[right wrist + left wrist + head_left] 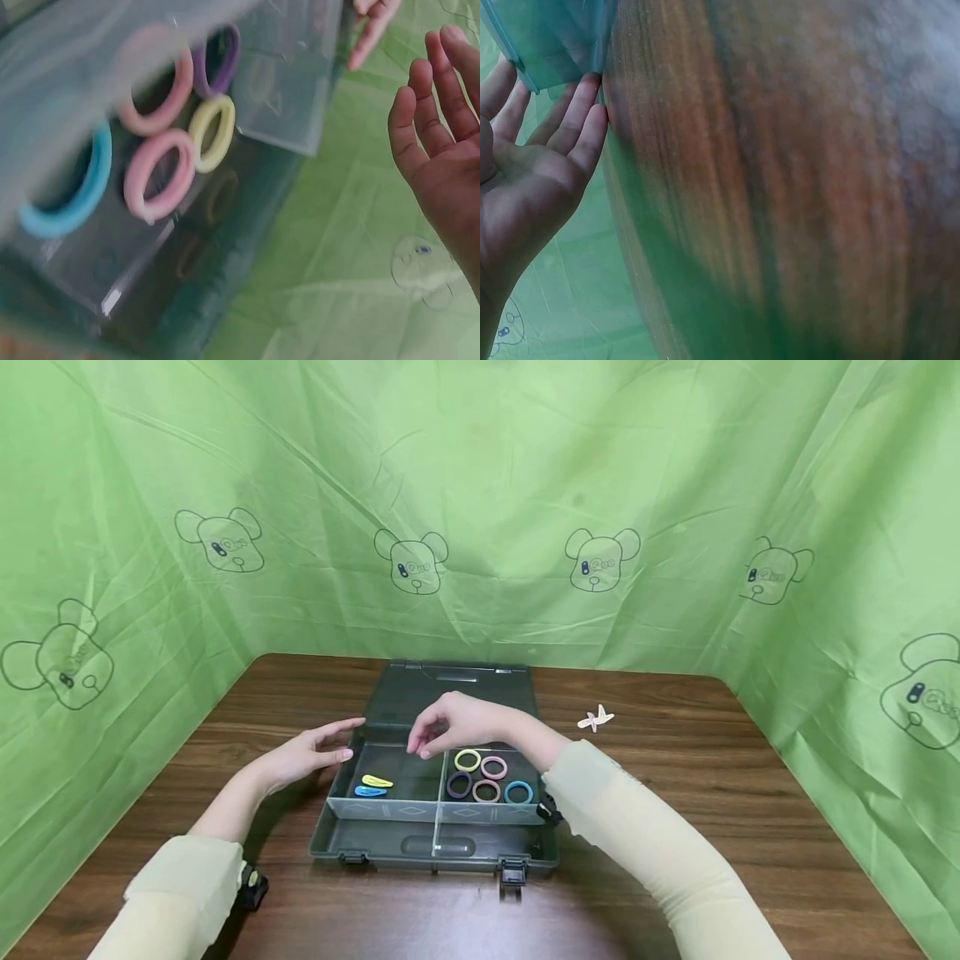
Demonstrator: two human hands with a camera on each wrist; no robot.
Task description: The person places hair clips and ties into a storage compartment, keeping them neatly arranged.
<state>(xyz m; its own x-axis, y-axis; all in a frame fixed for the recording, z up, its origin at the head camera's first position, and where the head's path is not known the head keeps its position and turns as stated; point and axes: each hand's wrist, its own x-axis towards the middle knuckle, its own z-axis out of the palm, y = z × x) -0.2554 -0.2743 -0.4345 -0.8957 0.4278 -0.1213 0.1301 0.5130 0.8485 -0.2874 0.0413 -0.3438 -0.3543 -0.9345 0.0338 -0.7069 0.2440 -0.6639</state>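
A dark translucent storage box (pixel 352 845) lies with its lid laid back. Its rear left compartment holds a yellow snap hair clip (pixel 377 782) and a blue one (pixel 371 792). Several hair ties lie in the compartment to the right, among them a yellow one (pixel 213 133), a pink one (pixel 159 174) and a blue one (pixel 67 202). My left hand (pixel 303 758) rests its fingers against the box's left side, fingertips at the wall in the left wrist view. Above the left compartment hovers my right hand (pixel 459 724), fingers loosely bent downward, nothing visible between them.
A pale starfish-shaped piece (pixel 596 718), perhaps two overlapping, lies on the wooden table (pixel 675 760) right of the lid (pixel 457 697). Latches stand at the box's front edge. Green curtain (pixel 495 618) surrounds the table's back and sides.
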